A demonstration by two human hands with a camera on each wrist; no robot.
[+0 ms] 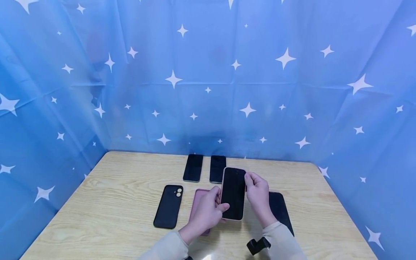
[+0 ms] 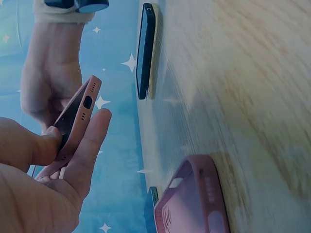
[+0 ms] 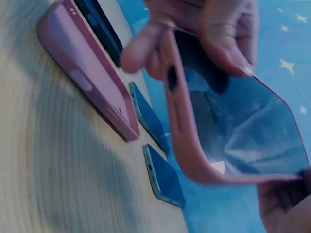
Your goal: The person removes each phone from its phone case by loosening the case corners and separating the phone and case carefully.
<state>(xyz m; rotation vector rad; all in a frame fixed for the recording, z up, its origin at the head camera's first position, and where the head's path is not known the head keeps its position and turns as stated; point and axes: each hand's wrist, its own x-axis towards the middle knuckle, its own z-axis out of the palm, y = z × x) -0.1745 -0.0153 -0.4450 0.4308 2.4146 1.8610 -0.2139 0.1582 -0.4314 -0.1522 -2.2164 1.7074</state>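
A phone in a pink case [image 1: 234, 195] is held up above the table, its dark screen toward me. My left hand [image 1: 208, 213] grips its lower left side, thumb over the screen's edge and fingers behind. At the upper right corner, my right hand [image 1: 258, 193] pinches the phone, thumb at the front. The left wrist view shows the port end of the pink case [image 2: 87, 102]. Below my left hand lies a second pink case [image 1: 197, 202], open side up, partly hidden by that hand; the right wrist view shows its inside [image 3: 92, 63].
Left of it lies a black phone case [image 1: 168, 207] with camera holes. Two phones [image 1: 193, 168] [image 1: 217, 168] lie side by side at the back. A dark phone in a black case [image 1: 281, 213] is partly behind my right forearm. A blue star-patterned curtain [image 1: 208, 108] surrounds the wooden table [image 1: 123, 195].
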